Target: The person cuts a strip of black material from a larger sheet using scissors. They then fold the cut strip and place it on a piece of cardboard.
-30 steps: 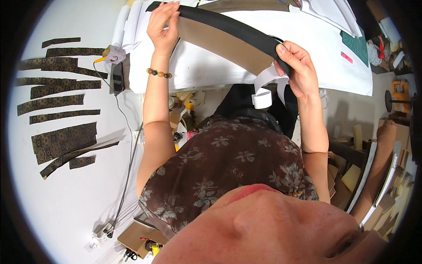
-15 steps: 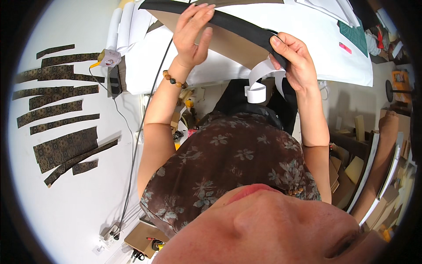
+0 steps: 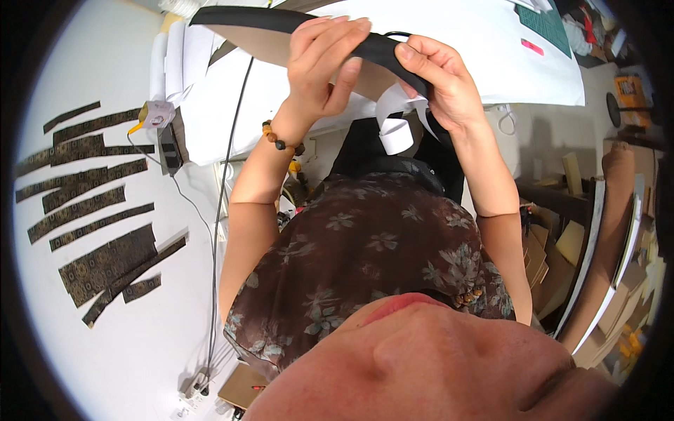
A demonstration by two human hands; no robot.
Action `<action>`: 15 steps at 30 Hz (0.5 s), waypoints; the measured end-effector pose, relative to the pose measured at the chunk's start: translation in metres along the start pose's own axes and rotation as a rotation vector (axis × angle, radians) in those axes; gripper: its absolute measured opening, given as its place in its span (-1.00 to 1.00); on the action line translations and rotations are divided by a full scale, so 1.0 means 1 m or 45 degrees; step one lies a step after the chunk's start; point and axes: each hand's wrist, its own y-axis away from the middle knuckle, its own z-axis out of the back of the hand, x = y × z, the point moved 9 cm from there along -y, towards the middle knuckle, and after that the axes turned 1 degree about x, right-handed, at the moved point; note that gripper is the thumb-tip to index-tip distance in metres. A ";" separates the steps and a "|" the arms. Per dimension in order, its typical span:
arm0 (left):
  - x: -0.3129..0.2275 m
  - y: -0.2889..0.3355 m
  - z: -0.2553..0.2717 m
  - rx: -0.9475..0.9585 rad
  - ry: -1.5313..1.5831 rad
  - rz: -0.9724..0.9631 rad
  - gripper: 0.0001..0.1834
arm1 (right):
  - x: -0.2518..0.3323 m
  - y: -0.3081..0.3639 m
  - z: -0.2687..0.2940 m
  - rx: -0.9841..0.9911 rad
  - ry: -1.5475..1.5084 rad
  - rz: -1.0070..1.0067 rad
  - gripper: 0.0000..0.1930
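Note:
A beige board [image 3: 267, 48] with a black band along its edge [image 3: 246, 15] is held up over the front of the white-covered table. My right hand [image 3: 449, 81] pinches the board's right end, thumb on the black band and fingers behind it. Across the band lies my left hand [image 3: 323, 67], its fingers stretched out and its thumb apart; it wears a beaded bracelet. A curled white strip [image 3: 398, 137], like paper, hangs below the right hand. The far side of the board is hidden.
White rolls [image 3: 165, 67] stand left of the white table surface [image 3: 519, 77]. A green mat [image 3: 544, 31] and a small pink item [image 3: 532, 47] lie at the far right. Patterned dark strips [image 3: 105, 259] are on the white surface at left; a black cable [image 3: 228, 154] runs past my left arm.
My left hand has slid along the black band toward my right hand, which keeps its pinch. The whole view has shifted slightly, and the board's face shows narrower.

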 end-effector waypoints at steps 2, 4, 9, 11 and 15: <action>0.000 0.004 -0.002 -0.034 -0.048 -0.003 -0.69 | 0.003 0.001 -0.002 0.001 -0.039 0.033 -0.74; -0.004 0.007 -0.002 -0.070 -0.104 -0.013 -0.69 | 0.001 0.006 0.000 -0.017 -0.052 0.028 -0.74; -0.002 0.013 -0.003 -0.101 -0.150 -0.040 -0.64 | 0.000 0.008 0.000 -0.034 -0.093 0.051 -0.78; -0.001 0.013 -0.004 -0.127 -0.144 -0.079 -0.62 | 0.000 0.008 0.001 -0.041 -0.122 0.049 -0.80; -0.001 0.012 -0.005 -0.140 -0.177 -0.098 -0.60 | -0.004 0.009 0.003 -0.029 -0.206 0.034 -0.83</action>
